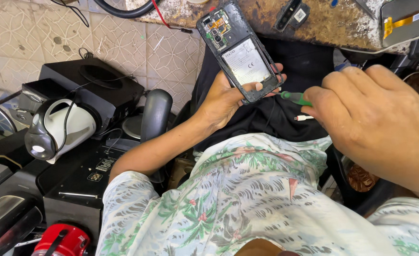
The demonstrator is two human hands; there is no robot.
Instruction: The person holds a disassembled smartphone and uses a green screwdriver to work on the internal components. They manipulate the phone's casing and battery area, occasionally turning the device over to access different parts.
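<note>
My left hand (223, 100) holds an opened mobile phone (240, 50) with its back cover off. The battery and the circuit board near the camera are exposed, and the phone tilts up toward the workbench. My right hand (375, 118) grips a green-handled screwdriver (295, 98). Its tip touches the phone's lower right edge. Both hands are over my lap, above dark trousers and a floral shirt.
A worn workbench edge (323, 28) runs along the top with a small black part (292, 15) and a flat panel with an orange ribbon cable (406, 21). At the left stand black speaker boxes (98, 87), a white kettle (62, 128) and a red object (61, 241).
</note>
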